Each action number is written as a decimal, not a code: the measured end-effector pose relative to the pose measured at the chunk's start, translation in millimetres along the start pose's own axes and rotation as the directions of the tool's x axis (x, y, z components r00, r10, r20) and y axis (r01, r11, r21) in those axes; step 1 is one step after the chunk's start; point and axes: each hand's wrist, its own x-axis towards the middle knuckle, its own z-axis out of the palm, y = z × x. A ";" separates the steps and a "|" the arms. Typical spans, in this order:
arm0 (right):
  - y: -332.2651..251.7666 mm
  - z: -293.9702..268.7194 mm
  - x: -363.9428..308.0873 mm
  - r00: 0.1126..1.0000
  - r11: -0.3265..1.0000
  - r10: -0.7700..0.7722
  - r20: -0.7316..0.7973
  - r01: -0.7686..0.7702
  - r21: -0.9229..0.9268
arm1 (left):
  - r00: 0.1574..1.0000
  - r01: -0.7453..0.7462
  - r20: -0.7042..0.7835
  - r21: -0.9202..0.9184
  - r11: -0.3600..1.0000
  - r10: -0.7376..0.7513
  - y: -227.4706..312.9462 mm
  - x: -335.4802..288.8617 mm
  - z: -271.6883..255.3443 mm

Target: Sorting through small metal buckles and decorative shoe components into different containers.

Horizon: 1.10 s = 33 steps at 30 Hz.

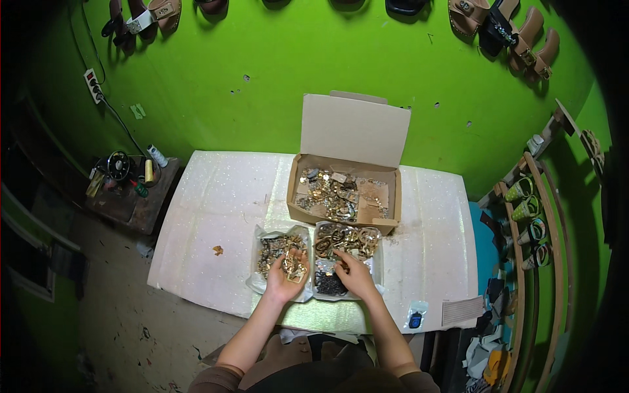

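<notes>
My left hand (283, 283) is turned palm up over the left lined tray (253, 283), its fingers curled around several gold metal buckles (296, 267). Under and behind it, that tray holds a heap of small gold and silver metal fittings (270, 246). My right hand (357, 275) reaches into the right tray (381, 262), fingers bent together at the fittings; any piece between the fingertips is too small to make out. Gold and dark buckles (360, 239) fill this tray's far part, and small black pieces (329, 283) lie in its near left part.
Behind the trays stands an open cardboard box (393, 221) of metal fittings, lid raised. A brown scrap (217, 250) lies left on the white table (203, 203). At the right front are a small packet (416, 317) and grey ribbed piece (462, 312). A sandal rack (547, 262) stands right.
</notes>
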 end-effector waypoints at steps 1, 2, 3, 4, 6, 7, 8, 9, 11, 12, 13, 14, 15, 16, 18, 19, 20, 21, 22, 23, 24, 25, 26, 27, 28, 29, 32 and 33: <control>0.3 8.8 3.2 0.996 0.984 -0.083 -0.026 0.078 -0.160 | 1.000 0.009 0.000 0.005 1.000 -0.009 6.2 -0.9 -0.3; 1.0 17.9 5.5 0.996 0.966 -0.092 -0.007 0.088 -0.243 | 1.000 0.015 0.001 0.025 1.000 -0.015 13.2 -2.1 -1.2; 1.4 24.4 7.9 0.996 0.966 -0.091 -0.010 0.086 -0.244 | 1.000 0.021 0.002 0.044 0.999 -0.021 20.0 -3.3 -2.1; 2.0 28.7 9.4 0.994 0.953 -0.104 -0.027 0.092 -0.287 | 0.999 0.035 0.001 0.035 0.999 -0.035 25.9 -4.0 -3.1; -3.5 32.1 11.9 0.991 0.933 -0.109 -0.080 0.075 -0.351 | 0.998 0.064 0.018 0.048 0.997 -0.065 35.8 -6.3 -1.2; 1.4 35.9 13.8 0.971 0.917 -0.181 -0.156 0.109 -0.383 | 0.995 0.089 0.032 0.062 0.994 -0.091 40.1 -7.1 -0.3; -3.6 35.9 14.3 0.959 0.910 -0.196 -0.207 0.099 -0.402 | 0.994 0.109 0.017 0.055 0.992 -0.110 44.0 -9.9 3.7; -14.0 36.9 14.2 0.944 0.903 -0.210 -0.253 0.089 -0.420 | 0.994 0.109 0.014 0.052 0.993 -0.110 48.8 -13.4 4.5; -40.1 42.3 13.7 0.917 0.900 -0.258 -0.304 0.114 -0.420 | 0.993 0.109 0.041 0.113 0.988 -0.114 57.4 -18.1 5.4; -55.3 48.4 13.2 0.931 0.936 -0.233 -0.279 0.137 -0.324 | 0.988 0.137 0.050 0.119 0.984 -0.143 62.7 -17.3 2.8; -69.5 55.6 11.4 0.944 0.962 -0.212 -0.253 0.156 -0.223 | 0.988 0.142 0.052 0.122 0.982 -0.149 66.4 -16.8 0.3; -81.8 64.0 7.3 0.961 0.957 -0.219 -0.167 0.178 -0.229 | 0.986 0.153 0.051 0.148 0.977 -0.162 68.6 -16.7 -3.3; -91.8 74.2 6.4 0.963 0.955 -0.240 -0.120 0.212 -0.208 | 0.983 0.164 0.050 0.175 0.971 -0.175 71.5 -16.8 -6.3; -96.0 85.6 7.4 0.968 0.952 -0.235 -0.085 0.212 -0.219 | 0.982 0.170 0.043 0.217 0.961 -0.184 75.4 -16.7 -8.7; -102.2 102.1 8.5 0.969 0.947 -0.236 -0.065 0.215 -0.237 | 0.980 0.184 0.033 0.251 0.950 -0.198 81.4 -16.2 -11.5; -104.3 109.6 6.6 0.976 0.947 -0.200 -0.084 0.171 -0.273 | 0.979 0.188 0.019 0.276 0.943 -0.201 84.4 -15.4 -14.2; -106.1 116.0 6.6 0.981 0.943 -0.169 -0.098 0.132 -0.307 | 0.974 0.201 0.043 0.283 0.938 -0.222 89.2 -12.1 -17.9; -106.7 121.1 7.1 0.979 0.940 -0.177 -0.104 0.137 -0.312 | 0.973 0.199 0.053 0.288 0.937 -0.224 93.3 -9.6 -22.2; -106.9 126.1 8.0 0.977 0.923 -0.194 -0.093 0.150 -0.354 | 0.973 0.195 0.058 0.308 0.931 -0.223 97.1 -7.2 -26.4; -106.8 128.5 7.5 0.976 0.904 -0.203 -0.084 0.154 -0.398 | 0.971 0.199 0.060 0.327 0.924 -0.230 97.1 -8.0 -23.9; -108.5 133.0 8.1 0.969 0.905 -0.234 -0.077 0.188 -0.383 | 0.973 0.201 0.042 0.335 0.921 -0.227 98.2 -8.9 -21.7; -110.1 134.4 9.6 0.969 0.902 -0.234 -0.081 0.185 -0.390 | 0.971 0.205 0.047 0.334 0.920 -0.234 100.5 -9.3 -19.2; -117.7 136.1 8.3 0.965 0.906 -0.247 -0.091 0.196 -0.376 | 0.972 0.205 0.042 0.339 0.918 -0.233 104.0 -16.0 -15.0; -124.3 136.3 7.7 0.961 0.909 -0.259 -0.100 0.207 -0.362 | 0.972 0.205 0.037 0.343 0.917 -0.231 106.8 -19.7 -12.5; -128.7 135.1 8.6 0.968 0.925 -0.225 -0.112 0.176 -0.337 | 0.970 0.198 0.070 0.327 0.924 -0.233 109.0 -17.4 -14.5; -127.8 133.6 10.7 0.955 0.916 -0.268 -0.126 0.212 -0.341 | 0.970 0.199 0.068 0.325 0.925 -0.232 109.1 -17.9 -12.8; -129.9 134.3 11.3 0.934 0.905 -0.326 -0.144 0.264 -0.334 | 0.971 0.174 0.097 0.335 0.926 -0.217 107.2 -23.0 -5.3; -134.0 135.8 12.1 0.949 0.952 -0.262 -0.173 0.225 -0.209 | 0.972 0.170 0.095 0.334 0.927 -0.213 109.5 -20.0 -9.7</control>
